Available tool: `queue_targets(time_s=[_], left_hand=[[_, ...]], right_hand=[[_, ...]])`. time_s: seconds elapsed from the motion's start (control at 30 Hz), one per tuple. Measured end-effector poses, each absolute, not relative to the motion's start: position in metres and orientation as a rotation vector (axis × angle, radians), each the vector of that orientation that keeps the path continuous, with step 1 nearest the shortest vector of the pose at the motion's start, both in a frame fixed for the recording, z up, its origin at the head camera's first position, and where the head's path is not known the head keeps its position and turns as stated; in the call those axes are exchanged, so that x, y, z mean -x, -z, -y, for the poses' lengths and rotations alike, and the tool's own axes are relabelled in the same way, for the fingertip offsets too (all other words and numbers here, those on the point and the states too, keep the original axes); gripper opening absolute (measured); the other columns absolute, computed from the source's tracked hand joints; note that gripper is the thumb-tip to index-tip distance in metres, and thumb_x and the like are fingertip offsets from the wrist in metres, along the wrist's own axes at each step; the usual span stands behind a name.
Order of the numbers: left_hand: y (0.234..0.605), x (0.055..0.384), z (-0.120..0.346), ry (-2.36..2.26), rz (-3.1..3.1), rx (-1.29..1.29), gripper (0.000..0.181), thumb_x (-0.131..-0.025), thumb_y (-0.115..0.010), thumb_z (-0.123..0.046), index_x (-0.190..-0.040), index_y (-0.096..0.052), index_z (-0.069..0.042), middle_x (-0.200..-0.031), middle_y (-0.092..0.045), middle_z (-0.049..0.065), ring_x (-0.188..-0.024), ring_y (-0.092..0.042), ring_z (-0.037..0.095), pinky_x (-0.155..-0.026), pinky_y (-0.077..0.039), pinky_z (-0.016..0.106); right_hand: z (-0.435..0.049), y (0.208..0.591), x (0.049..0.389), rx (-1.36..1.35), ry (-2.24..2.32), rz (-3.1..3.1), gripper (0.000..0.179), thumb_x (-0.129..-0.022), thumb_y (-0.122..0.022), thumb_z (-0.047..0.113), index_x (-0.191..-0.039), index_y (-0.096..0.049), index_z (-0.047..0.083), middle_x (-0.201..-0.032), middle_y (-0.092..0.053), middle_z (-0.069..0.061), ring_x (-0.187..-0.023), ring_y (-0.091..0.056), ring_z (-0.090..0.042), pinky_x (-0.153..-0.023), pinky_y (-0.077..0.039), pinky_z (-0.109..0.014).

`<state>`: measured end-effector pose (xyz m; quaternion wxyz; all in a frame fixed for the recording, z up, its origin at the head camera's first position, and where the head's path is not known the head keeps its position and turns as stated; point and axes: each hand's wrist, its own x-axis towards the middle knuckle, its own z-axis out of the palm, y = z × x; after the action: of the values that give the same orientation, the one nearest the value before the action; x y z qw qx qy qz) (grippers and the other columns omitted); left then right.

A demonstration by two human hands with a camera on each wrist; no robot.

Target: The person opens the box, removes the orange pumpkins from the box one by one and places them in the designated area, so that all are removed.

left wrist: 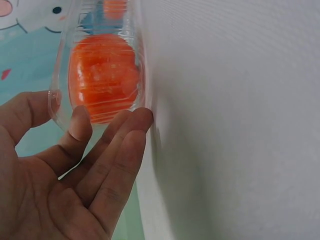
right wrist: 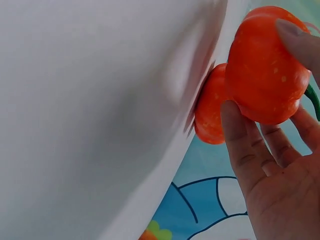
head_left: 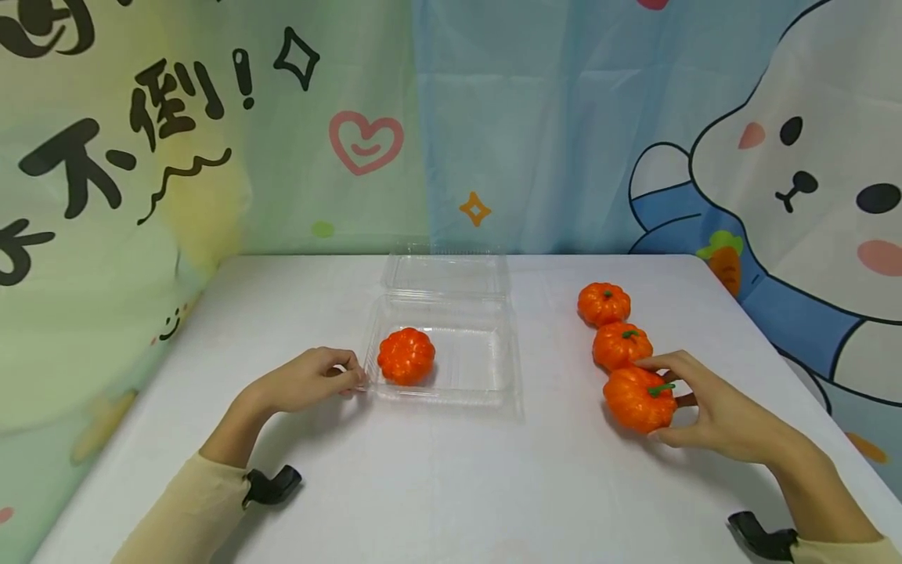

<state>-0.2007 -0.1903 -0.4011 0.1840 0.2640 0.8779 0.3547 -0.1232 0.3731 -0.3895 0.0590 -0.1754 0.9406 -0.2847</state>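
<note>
My right hand [head_left: 719, 411] grips a small orange toy pumpkin [head_left: 637, 399] with a green stem, thumb on its near side and fingers round the far side. In the right wrist view, the held pumpkin [right wrist: 267, 67] tilts above the white surface and partly hides another behind it. At the left edge of an open clear plastic box [head_left: 468, 395], my left hand [head_left: 310, 380] holds the rim with its fingertips. Inside the box, at its left, lies one pumpkin [head_left: 406, 356], no stem showing. The left wrist view shows that pumpkin [left wrist: 102, 77] through the clear wall.
Two more pumpkins, a middle one [head_left: 622, 345] and a far one [head_left: 604, 304], stand in a row behind the held one. The box's hinged lid [head_left: 447, 274] lies back on the white table [head_left: 451, 486]. A printed curtain [head_left: 535, 125] hangs behind the table.
</note>
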Motion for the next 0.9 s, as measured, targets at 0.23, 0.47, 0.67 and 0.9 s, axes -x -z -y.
queue_targets(time_s=[0.23,0.47,0.67,0.9], left_hand=[[0.4009,0.2015,0.1907,-1.016,-2.46,-0.733,0.021,-0.103,-0.057,-0.026,-0.102,-0.07,-0.009,-0.099,-0.073,0.002,-0.087,-0.068,0.018,-0.076,-0.046,0.028],[0.4015,0.2021,0.1906,-1.012,-2.464,-0.728,0.021,-0.103,-0.057,-0.026,-0.101,-0.07,-0.009,-0.098,-0.073,0.001,-0.086,-0.068,0.018,-0.076,-0.047,0.029],[0.4014,0.2017,0.1903,-1.005,-2.47,-0.74,0.021,-0.103,-0.057,-0.025,-0.101,-0.07,-0.009,-0.097,-0.073,0.002,-0.086,-0.067,0.019,-0.076,-0.046,0.028],[0.4031,0.2021,0.1912,-1.009,-2.469,-0.752,0.021,-0.103,-0.056,-0.026,-0.1,-0.069,-0.009,-0.097,-0.073,0.002,-0.086,-0.068,0.019,-0.076,-0.046,0.028]], right_hand=[[-0.3786,0.3953,0.1206,0.509,0.874,-2.823,0.086,-0.076,-0.092,0.027,-0.146,-0.044,0.014,-0.141,-0.045,-0.011,-0.122,-0.049,-0.028,-0.084,-0.056,-0.029],[-0.3805,0.399,0.1206,0.482,0.875,-2.807,0.087,-0.076,-0.092,0.027,-0.146,-0.042,0.01,-0.143,-0.043,-0.015,-0.121,-0.049,-0.037,-0.086,-0.058,-0.048],[-0.382,0.3994,0.1207,0.473,0.874,-2.815,0.088,-0.077,-0.092,0.028,-0.146,-0.041,0.01,-0.144,-0.041,-0.018,-0.122,-0.049,-0.041,-0.087,-0.056,-0.056],[-0.3827,0.3982,0.1216,0.463,0.858,-2.813,0.088,-0.078,-0.091,0.03,-0.148,-0.041,0.01,-0.143,-0.04,-0.019,-0.123,-0.05,-0.045,-0.088,-0.056,-0.056]])
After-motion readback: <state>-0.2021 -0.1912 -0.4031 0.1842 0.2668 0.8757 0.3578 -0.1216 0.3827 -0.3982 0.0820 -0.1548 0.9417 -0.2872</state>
